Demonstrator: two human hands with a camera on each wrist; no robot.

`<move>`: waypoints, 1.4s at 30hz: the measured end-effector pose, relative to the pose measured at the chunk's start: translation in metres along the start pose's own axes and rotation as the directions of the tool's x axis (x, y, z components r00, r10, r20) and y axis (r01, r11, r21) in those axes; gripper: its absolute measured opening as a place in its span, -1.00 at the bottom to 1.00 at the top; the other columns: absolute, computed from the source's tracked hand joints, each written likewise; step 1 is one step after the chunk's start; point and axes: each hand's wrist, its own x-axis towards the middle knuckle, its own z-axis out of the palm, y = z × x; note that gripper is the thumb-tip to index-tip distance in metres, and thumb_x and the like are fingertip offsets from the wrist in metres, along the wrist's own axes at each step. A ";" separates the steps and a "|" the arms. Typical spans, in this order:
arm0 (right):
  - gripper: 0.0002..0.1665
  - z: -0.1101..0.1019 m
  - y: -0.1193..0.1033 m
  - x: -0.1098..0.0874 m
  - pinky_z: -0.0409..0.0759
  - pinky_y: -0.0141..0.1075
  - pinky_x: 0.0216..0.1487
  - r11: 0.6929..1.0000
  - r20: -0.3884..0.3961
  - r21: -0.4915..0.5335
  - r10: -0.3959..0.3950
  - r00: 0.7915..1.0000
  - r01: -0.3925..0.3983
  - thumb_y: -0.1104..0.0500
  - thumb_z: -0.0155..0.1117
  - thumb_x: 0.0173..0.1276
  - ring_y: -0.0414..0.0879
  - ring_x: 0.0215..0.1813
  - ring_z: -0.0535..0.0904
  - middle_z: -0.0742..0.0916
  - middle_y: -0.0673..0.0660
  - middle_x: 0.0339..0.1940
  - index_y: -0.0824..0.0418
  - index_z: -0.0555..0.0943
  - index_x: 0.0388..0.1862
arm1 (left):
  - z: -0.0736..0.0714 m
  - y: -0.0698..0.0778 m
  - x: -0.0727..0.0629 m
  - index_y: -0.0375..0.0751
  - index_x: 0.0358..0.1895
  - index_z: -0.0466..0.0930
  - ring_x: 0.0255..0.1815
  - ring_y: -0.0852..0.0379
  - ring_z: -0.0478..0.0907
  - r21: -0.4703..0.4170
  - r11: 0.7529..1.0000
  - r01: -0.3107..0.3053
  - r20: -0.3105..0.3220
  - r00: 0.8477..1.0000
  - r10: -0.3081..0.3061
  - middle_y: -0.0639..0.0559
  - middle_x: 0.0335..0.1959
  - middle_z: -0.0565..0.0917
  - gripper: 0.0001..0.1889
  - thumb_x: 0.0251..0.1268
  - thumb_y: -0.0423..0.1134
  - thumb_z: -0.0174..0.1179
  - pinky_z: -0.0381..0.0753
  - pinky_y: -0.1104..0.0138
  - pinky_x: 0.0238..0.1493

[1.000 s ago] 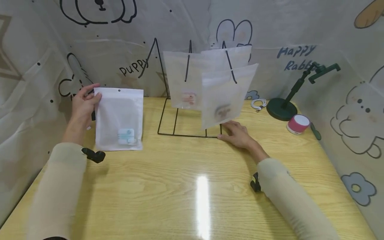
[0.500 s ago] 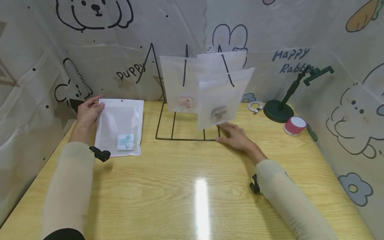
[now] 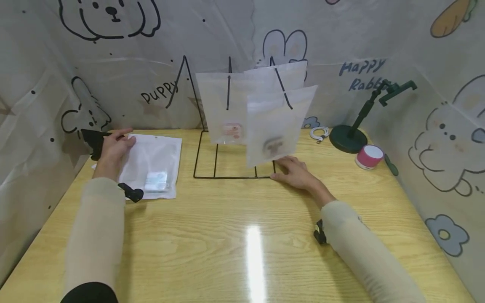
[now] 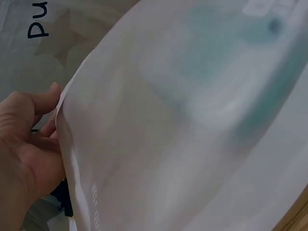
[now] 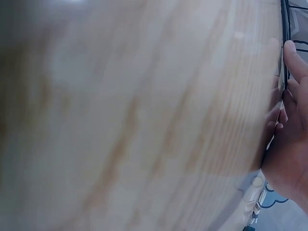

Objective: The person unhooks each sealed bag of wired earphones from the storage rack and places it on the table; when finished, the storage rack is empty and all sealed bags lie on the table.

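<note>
White pouch (image 3: 149, 158): edge in left grip (image 3: 113, 152), gap to rack (image 3: 227, 178).

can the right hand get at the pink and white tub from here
Probably yes: nothing seems to stand on the table between the right hand, at the near right corner of the wire rack, and the tub. It would likely leave the rack first.

Left sleeve (image 3: 96, 235) and right sleeve (image 3: 365, 244): cream, plain, long, ending at the wrists. Left mount (image 3: 131, 193): black, lobed, projecting at the cuff. Right mount (image 3: 320, 234): black, compact. Black piece (image 3: 90, 293): rounded, over the left sleeve's lower part. Hands (image 3: 113, 150): bare.
</note>
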 end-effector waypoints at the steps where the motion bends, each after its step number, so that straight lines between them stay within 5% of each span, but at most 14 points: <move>1: -0.13 0.000 -0.001 0.001 -0.21 0.29 0.59 1.000 0.002 -0.003 -0.004 1.000 0.004 -0.16 0.24 0.55 0.29 0.69 -0.06 0.27 0.29 0.67 0.22 0.25 0.65 | 0.000 -0.002 0.001 0.01 0.59 0.35 0.21 0.18 0.27 0.009 1.000 0.012 0.008 1.000 -0.012 0.18 0.18 0.35 -0.42 0.57 -0.14 0.19 0.36 0.39 0.25; 6: -0.09 -0.001 -0.003 0.004 -0.22 0.27 0.60 1.000 0.006 -0.005 -0.014 1.000 0.014 -0.16 0.23 0.56 0.26 0.70 -0.09 0.21 0.23 0.71 0.15 0.17 0.70 | -0.003 -0.006 0.001 0.06 0.63 0.26 0.55 -0.01 0.18 0.012 0.996 0.092 0.085 0.992 -0.092 -0.04 0.58 0.27 -0.37 0.59 -0.05 0.17 0.14 0.12 0.61; 11: -0.07 -0.003 -0.005 0.005 -0.23 0.28 0.59 1.000 0.002 -0.013 -0.018 1.000 0.018 -0.17 0.22 0.55 0.27 0.71 -0.12 0.16 0.22 0.72 0.12 0.11 0.72 | -0.008 0.009 -0.009 0.18 0.64 0.23 0.64 -0.02 0.08 -0.020 0.996 0.083 0.157 0.984 -0.079 0.08 0.62 0.23 -0.31 0.53 0.16 0.17 -0.04 0.04 0.67; 15: -0.07 -0.004 -0.005 0.004 -0.24 0.28 0.59 1.000 0.004 -0.003 -0.003 1.000 0.003 -0.17 0.23 0.56 0.28 0.70 -0.11 0.18 0.24 0.71 0.15 0.13 0.71 | -0.005 0.028 -0.017 0.25 0.63 0.23 0.65 0.01 0.09 -0.093 0.996 -0.006 0.186 0.982 0.023 0.13 0.64 0.21 -0.27 0.46 0.21 0.19 0.00 0.04 0.66; 19: -0.10 -0.004 -0.005 0.004 -0.23 0.28 0.59 1.000 -0.002 0.012 0.000 1.000 0.000 -0.16 0.25 0.55 0.30 0.69 -0.08 0.22 0.28 0.69 0.18 0.20 0.68 | 0.003 0.046 -0.021 0.11 0.63 0.24 0.61 0.07 0.19 -0.157 0.980 -0.118 0.191 0.970 0.148 0.06 0.64 0.24 -0.30 0.51 0.06 0.21 0.19 0.12 0.61; 24: -0.13 -0.002 -0.005 0.004 -0.21 0.28 0.59 1.000 -0.014 0.004 -0.008 1.000 0.008 -0.15 0.26 0.55 0.30 0.69 -0.05 0.28 0.30 0.66 0.22 0.26 0.65 | 0.012 0.059 -0.029 0.00 0.56 0.36 0.51 0.08 0.33 -0.287 0.943 -0.169 0.200 0.952 0.231 0.04 0.49 0.45 -0.34 0.46 -0.07 0.31 0.35 0.21 0.51; 27: -0.14 -0.003 -0.005 0.003 -0.21 0.28 0.59 1.000 -0.016 -0.001 -0.014 1.000 0.014 -0.13 0.25 0.56 0.31 0.68 -0.05 0.27 0.30 0.66 0.22 0.25 0.65 | 0.019 0.066 -0.037 -0.07 0.52 0.42 0.43 0.09 0.43 -0.342 0.912 -0.226 0.215 0.926 0.310 0.05 0.38 0.55 -0.36 0.42 -0.10 0.35 0.50 0.34 0.36; 32: -0.12 -0.003 -0.004 0.000 -0.23 0.30 0.58 1.000 -0.014 0.007 -0.024 1.000 0.024 -0.12 0.24 0.56 0.32 0.69 -0.08 0.20 0.29 0.70 0.19 0.19 0.68 | 0.036 0.080 -0.052 -0.19 0.47 0.46 0.33 0.06 0.54 -0.383 0.859 -0.340 0.264 0.851 0.454 0.02 0.28 0.63 -0.40 0.43 -0.16 0.36 0.62 0.42 0.15; 38: -0.07 0.001 0.000 -0.001 -0.26 0.32 0.58 0.999 -0.011 0.026 -0.027 1.000 0.028 -0.18 0.22 0.55 0.36 0.68 -0.09 0.12 0.27 0.72 0.15 0.15 0.71 | 0.063 0.101 -0.068 -0.26 0.45 0.47 0.29 0.07 0.59 -0.408 0.813 -0.416 0.315 0.772 0.553 -0.03 0.28 0.66 -0.45 0.48 -0.21 0.32 0.62 0.38 0.19; 42: -0.09 0.002 -0.001 -0.002 -0.26 0.32 0.58 0.999 -0.011 0.028 -0.022 1.000 0.022 -0.16 0.25 0.55 0.35 0.68 -0.08 0.17 0.29 0.71 0.19 0.18 0.69 | 0.082 0.117 -0.079 -0.25 0.46 0.47 0.33 -0.02 0.56 -0.417 0.789 -0.452 0.323 0.737 0.593 -0.19 0.34 0.60 -0.47 0.50 -0.20 0.30 0.55 0.22 0.34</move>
